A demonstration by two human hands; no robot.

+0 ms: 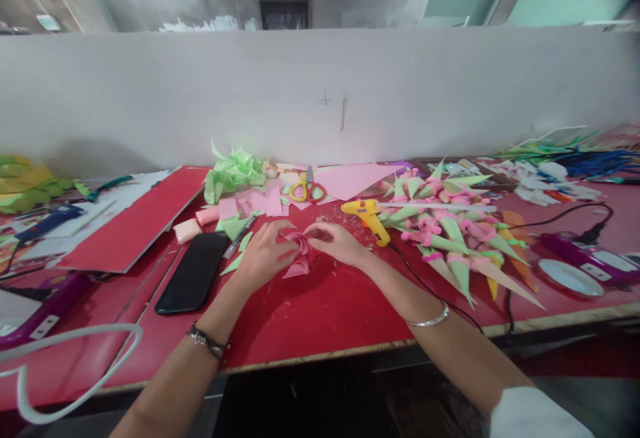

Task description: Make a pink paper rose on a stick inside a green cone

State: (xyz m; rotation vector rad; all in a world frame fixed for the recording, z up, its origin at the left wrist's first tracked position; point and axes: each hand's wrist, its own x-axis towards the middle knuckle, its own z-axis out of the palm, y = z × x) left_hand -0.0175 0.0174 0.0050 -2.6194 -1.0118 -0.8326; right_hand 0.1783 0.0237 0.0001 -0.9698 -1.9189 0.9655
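Between my two hands is a pink paper flower [299, 243] with curled layers, just above the red tabletop. My left hand [266, 255] grips it from the left, its fingers bent around the edge. From the right, my right hand [334, 241] pinches the other side with thumb and forefinger. A loose pink paper piece [297, 269] lies right below the flower; whether it is joined to it I cannot tell. Close by on the left are green paper pieces [233, 263] and a pen [239, 237].
A black phone [193, 275] lies left of my hands. Scissors [308, 188] rest on pink sheets [345, 179] behind. At right are a yellow glue gun [367, 218] with its cord and a pile of paper flower cones [450, 225]. A purple power strip [590, 258] sits far right.
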